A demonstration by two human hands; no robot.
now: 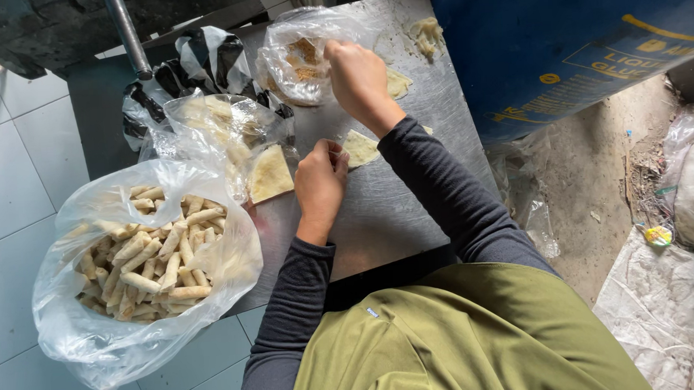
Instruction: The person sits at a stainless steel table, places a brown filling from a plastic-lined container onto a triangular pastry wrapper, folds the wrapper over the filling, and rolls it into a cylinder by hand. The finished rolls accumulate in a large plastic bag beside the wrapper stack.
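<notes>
Your left hand [320, 180] rests on the steel surface [380, 217] with its fingers curled down onto the near edge of a pale triangular dough wrapper [359, 148]. The grip is a light pinch on that wrapper, which lies flat on the surface between your two hands.

Your right hand [359, 79] reaches forward into a clear plastic bag of brown filling [302, 59] at the far side of the surface. Its fingertips are inside the bag mouth and hidden, so you cannot tell whether the grip is clenched or released.

Just left of your left hand lies a stack of wrappers [269, 174], partly covered by a second clear bag [216, 123]. At the near left corner, a large clear bag [141, 261] hangs over the edge of the surface, filled with finished rolls [156, 256]. Two more dough pieces [426, 34] lie on the far part of the surface, near a blue drum [576, 40].
</notes>
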